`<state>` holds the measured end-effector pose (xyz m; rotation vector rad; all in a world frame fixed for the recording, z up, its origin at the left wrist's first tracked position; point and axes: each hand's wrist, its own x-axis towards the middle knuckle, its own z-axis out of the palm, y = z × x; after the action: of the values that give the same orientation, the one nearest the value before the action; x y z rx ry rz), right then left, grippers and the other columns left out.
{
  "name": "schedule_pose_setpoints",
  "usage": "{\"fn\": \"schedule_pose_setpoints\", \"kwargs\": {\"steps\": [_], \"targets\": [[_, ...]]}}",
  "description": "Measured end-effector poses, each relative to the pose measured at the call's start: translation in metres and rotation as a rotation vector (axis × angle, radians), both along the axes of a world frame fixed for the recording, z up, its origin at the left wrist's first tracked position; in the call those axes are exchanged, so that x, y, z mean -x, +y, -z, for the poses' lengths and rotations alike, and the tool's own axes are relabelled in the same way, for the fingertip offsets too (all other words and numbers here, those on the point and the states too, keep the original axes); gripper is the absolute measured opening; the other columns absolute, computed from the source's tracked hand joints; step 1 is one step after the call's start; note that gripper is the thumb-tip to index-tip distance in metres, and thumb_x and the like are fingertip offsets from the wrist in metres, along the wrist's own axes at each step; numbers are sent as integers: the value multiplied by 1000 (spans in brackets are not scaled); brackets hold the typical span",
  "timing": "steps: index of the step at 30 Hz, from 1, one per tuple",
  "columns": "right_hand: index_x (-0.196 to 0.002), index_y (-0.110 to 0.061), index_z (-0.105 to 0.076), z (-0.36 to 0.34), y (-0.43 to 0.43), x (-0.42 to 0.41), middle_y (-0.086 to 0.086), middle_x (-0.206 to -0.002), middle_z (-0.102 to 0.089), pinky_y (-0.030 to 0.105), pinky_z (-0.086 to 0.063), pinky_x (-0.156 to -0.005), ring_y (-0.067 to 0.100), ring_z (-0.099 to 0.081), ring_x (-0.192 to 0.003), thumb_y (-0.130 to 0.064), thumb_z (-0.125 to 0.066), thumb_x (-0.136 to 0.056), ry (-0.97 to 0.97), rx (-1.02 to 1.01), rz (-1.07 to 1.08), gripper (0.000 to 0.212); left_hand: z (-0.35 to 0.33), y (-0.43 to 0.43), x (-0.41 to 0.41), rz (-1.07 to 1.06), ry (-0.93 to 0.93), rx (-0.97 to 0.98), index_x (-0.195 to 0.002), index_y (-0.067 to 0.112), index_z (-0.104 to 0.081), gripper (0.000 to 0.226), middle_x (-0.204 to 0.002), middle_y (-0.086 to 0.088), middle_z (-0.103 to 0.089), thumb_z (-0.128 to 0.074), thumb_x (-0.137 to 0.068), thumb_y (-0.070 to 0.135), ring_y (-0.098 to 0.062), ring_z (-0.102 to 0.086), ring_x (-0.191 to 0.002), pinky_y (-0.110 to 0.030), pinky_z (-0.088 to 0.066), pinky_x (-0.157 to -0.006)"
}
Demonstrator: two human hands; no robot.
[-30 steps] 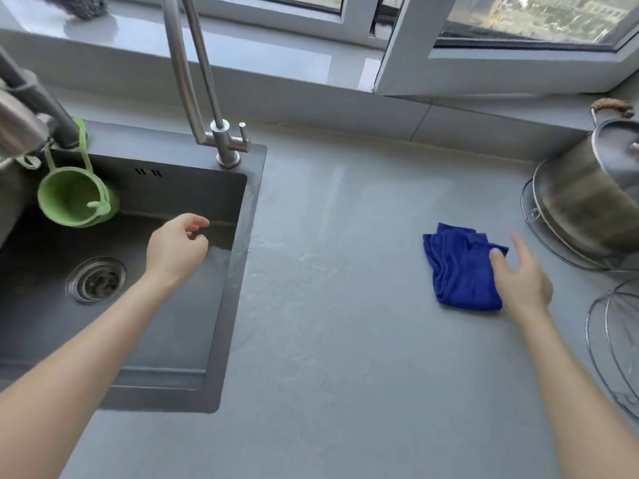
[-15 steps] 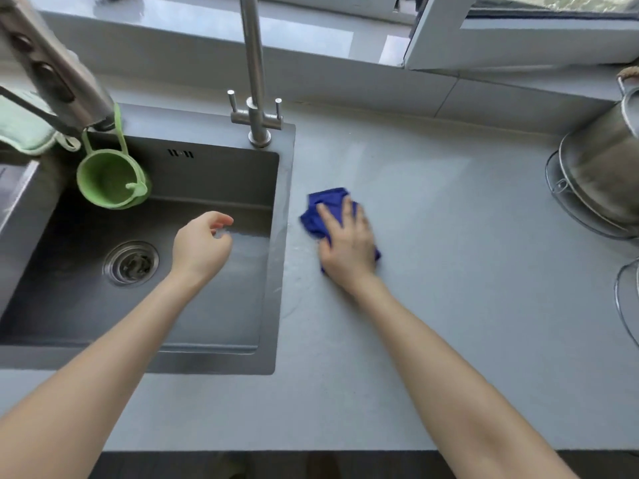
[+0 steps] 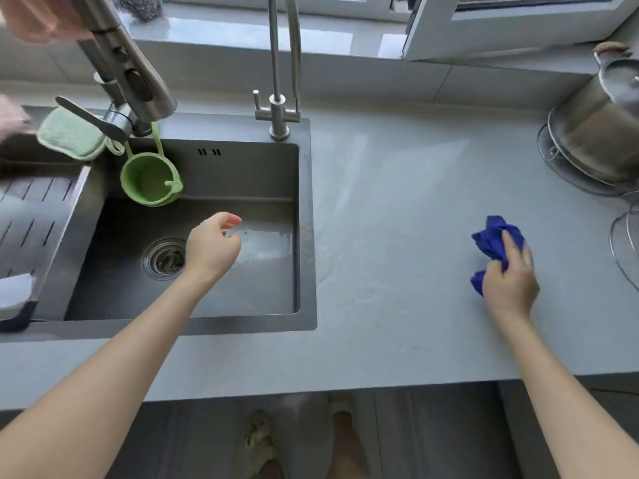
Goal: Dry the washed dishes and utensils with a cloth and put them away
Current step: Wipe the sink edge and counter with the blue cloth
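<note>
1. The right hand (image 3: 510,281) is on the grey countertop (image 3: 397,202), right of the sink, with its fingers curled over a bunched blue cloth (image 3: 496,236). The cloth shows beyond the fingers on the far side and again at the hand's left edge.
2. The cloth lies on the counter, well apart from the sink and near a wire rack (image 3: 622,243) at the right edge.
3. The left hand (image 3: 212,247) hangs over the sink basin with its fingers loosely curled, holding nothing.
4. The dark steel sink (image 3: 306,236) has a round drain (image 3: 165,258) just left of that hand. A wet sheen shows on the basin floor to the hand's right.
5. A tall slim tap (image 3: 276,63) stands at the sink's far right corner. A thicker pull-out faucet (image 3: 131,74) leans in from the far left.
6. A green hanging cup (image 3: 150,179) dangles from the faucet base, beside a pale green pad (image 3: 71,133).
7. A lidded steel pot (image 3: 601,126) sits far right on a wire stand.
</note>
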<state>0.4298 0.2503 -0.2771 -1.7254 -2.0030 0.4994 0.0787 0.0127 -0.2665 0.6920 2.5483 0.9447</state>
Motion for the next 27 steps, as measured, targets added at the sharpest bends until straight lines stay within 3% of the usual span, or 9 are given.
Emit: {"fn": "schedule_pose_setpoints", "kwargs": {"steps": [3,6,12,16,17,19,21,25,27], "targets": [[-144,-12,-42,22,-23,-57,20,-157,-21,47,-25,-113,39,-24,-142,-2,-42,-92,-160,75,118,53,6,-9,-5,36,-9,16,-108,11,-65,31,-111,-9,-67,-50,-82,2,-25,-61,-102,-32,-44,-88],[-139,-5,-48,33,-62,-36,26,-153,-25,51,-26,-112,45,-24,-139,1,-46,-91,-233,5,84,49,6,-16,-8,50,-1,-6,-106,11,-66,29,-109,-9,-67,-51,-82,3,-25,-61,-101,-31,-44,-86],[-133,-7,-55,39,-174,92,31,-146,-36,59,-32,-107,54,-34,-131,-1,-57,-86,-174,59,0,48,-3,-36,-4,45,5,-59,-106,12,-66,29,-108,-8,-68,-51,-83,3,-23,-62,-99,-30,-43,-83],[-117,-16,-69,19,-215,202,29,-129,-56,54,-49,-93,51,-55,-113,-5,-70,-75,-178,40,-145,43,-8,-54,3,25,16,-68,-106,14,-67,31,-107,-7,-67,-51,-81,4,-19,-60,-93,-29,-43,-81],[-120,-21,-67,16,-220,223,26,-132,-55,51,-48,-96,49,-54,-117,-9,-66,-80,-217,10,-214,42,-11,-57,6,23,22,-69,-106,15,-67,32,-107,-7,-67,-51,-81,4,-18,-59,-92,-30,-43,-82],[-140,-24,-47,24,-225,249,26,-150,-31,50,-30,-111,50,-32,-135,-11,-44,-94,-278,2,-493,48,-16,-62,12,25,34,-75,-106,15,-67,32,-107,-7,-68,-51,-80,3,-16,-57,-89,-29,-42,-82],[-146,-19,-37,18,-214,250,29,-153,-20,50,-22,-114,50,-21,-139,-6,-37,-93,-208,29,-604,55,-20,-65,19,32,49,-84,-106,14,-67,32,-107,-7,-68,-52,-80,2,-17,-58,-91,-27,-40,-81],[-134,-6,-54,-5,-166,186,30,-144,-38,45,-35,-109,45,-38,-133,1,-41,-79,184,-66,-266,58,-21,-63,30,45,32,-84,-107,14,-67,33,-109,-7,-67,-52,-80,2,-23,-61,-99,-29,-41,-84],[-133,-4,-54,-3,-128,134,29,-144,-39,38,-34,-105,42,-42,-131,9,-45,-81,199,-94,-61,55,-20,-58,31,56,14,-78,-108,14,-66,33,-109,-8,-67,-52,-80,2,-23,-61,-99,-29,-41,-85]]}}
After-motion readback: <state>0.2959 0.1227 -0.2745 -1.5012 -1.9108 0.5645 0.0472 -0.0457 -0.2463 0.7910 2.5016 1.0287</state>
